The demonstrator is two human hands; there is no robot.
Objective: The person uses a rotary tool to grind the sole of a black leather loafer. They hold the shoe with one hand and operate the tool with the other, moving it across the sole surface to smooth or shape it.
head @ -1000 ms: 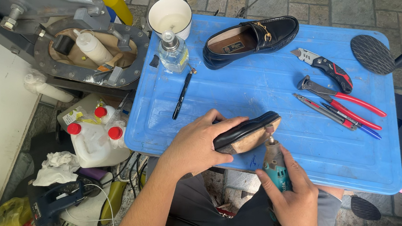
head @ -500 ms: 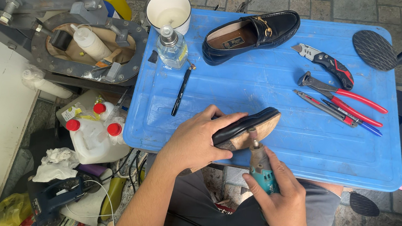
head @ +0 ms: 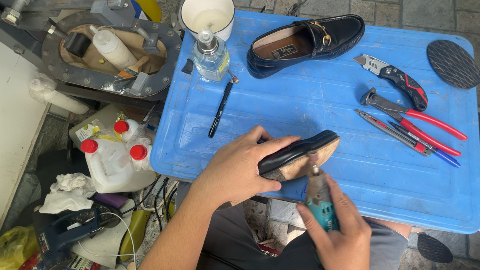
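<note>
While the left hand wraps around a black shoe turned on its side at the near edge of a blue plastic table, the right hand is closed around a small teal rotary tool, its tip touching the pale tan sole close to the left thumb. The shoe rests just inside the near edge, near its middle.

The risk, as it looks, is a slip: the tool tip works very near the thumb, and the shoe is steadied by one hand only, so a skid off the sole could nick skin or scar the black upper. The shoe could also slide off the near edge.

Counted on the table: one matching black loafer at the far edge, one clear pump bottle at the far left corner, one black pen, one utility knife, one pair of red-handled pliers, and two slim tools lying together, one red, one blue. A white cup and a dark rubber sole pad sit at the far corners.
</note>
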